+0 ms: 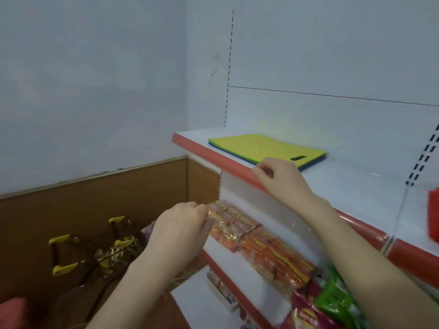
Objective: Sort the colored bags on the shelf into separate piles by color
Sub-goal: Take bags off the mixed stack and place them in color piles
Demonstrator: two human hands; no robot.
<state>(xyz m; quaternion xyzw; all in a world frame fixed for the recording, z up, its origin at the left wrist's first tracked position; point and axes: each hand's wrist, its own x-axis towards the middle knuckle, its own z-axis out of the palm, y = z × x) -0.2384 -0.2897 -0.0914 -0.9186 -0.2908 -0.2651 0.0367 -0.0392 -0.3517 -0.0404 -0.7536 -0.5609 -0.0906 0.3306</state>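
Observation:
A flat yellow bag (266, 147) with a cut-out handle lies on top of a thin stack; blue bags (311, 166) show under its edges. The stack rests on the white upper shelf (351, 186), which has a red front edge. My right hand (280, 178) is at that red edge, just in front of the stack's near corner, with its fingers curled and nothing visible in them. My left hand (183, 224) is lower, fingers curled, its knuckles beside orange snack packets (261, 248) on the shelf below. A red thing (433, 214) shows at the right edge of the upper shelf.
Green and maroon snack bags (332, 302) fill the lower shelf at the right. At the lower left stands a brown counter wall (95, 200), with a dark basket with yellow clips (95, 252) below it. A perforated shelf upright (422, 160) rises at the right.

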